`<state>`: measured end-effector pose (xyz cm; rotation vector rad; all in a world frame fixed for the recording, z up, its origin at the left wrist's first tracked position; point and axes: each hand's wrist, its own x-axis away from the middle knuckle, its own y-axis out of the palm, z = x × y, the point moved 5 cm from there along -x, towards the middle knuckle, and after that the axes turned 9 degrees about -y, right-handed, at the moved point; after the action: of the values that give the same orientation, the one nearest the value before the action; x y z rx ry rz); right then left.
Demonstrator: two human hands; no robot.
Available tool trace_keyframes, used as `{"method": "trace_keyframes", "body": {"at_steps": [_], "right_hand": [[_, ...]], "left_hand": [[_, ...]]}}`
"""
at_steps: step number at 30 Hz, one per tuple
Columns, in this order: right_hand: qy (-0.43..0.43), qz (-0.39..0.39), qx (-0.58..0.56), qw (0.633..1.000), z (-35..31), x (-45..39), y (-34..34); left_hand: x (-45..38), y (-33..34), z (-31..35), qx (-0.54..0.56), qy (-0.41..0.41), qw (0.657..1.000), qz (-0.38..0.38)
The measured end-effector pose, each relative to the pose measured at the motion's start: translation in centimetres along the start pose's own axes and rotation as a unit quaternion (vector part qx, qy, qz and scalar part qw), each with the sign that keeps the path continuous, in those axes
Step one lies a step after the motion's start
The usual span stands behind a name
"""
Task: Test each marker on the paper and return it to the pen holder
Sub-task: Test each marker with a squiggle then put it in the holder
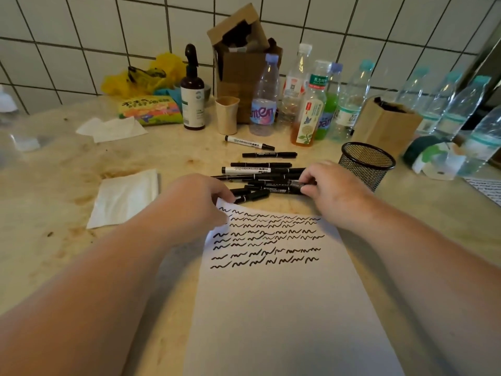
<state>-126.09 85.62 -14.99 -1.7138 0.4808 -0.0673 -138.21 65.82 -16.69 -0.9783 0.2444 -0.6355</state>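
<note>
A heap of black markers [267,179] lies on the tabletop [54,169] just beyond the far edge of the paper [276,308], with two more markers lying singly a little farther back: a white-barrelled marker [249,142] and a slim black marker [269,154]. The right hand [329,187] reaches into the right end of the heap, its fingers curled and pinching the end of a black marker [284,189] that lies flat among the others. The left hand [202,198] rests at the paper's far left corner, fingers bent down onto that corner, which curls up slightly; another marker [250,196] lies just beside its fingertips.

The paper carries rows of black squiggles across its upper third; the lower part is blank and runs to the bottom of the view. The pen holder [366,164], a black mesh cup, stands upright just to the right of the right hand, near the paper's far right corner, apart from the heap.

To the left of the paper a folded white napkin [123,198] lies flat with bare tabletop around it. Behind the markers stand a paper cup [227,114], a dark spray bottle [192,100], a cardboard box [241,55] and a row of plastic bottles [320,104] along the tiled wall [81,28]. A brown carton [385,123] stands just behind the pen holder.
</note>
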Motion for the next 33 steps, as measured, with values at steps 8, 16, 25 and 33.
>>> {"method": "trace_keyframes", "body": {"at_steps": [8,16,25,33], "right_hand": [[0.099,0.110,-0.424,0.893,-1.3,3.8,-2.6],[0.156,0.012,-0.608,0.778,-3.8,5.8,-0.2],[0.102,0.067,-0.614,0.780,-4.7,5.7,2.8],[0.052,0.041,-0.648,0.758,-5.7,5.8,2.8]], "left_hand": [[0.1,0.7,0.7,-0.004,-0.002,0.999,0.032],[-0.5,1.4,0.9,-0.040,0.011,0.997,0.069],[2.1,0.0,2.6,0.016,0.126,0.991,-0.034],[2.8,0.8,3.3,-0.060,0.179,0.974,-0.124]]}}
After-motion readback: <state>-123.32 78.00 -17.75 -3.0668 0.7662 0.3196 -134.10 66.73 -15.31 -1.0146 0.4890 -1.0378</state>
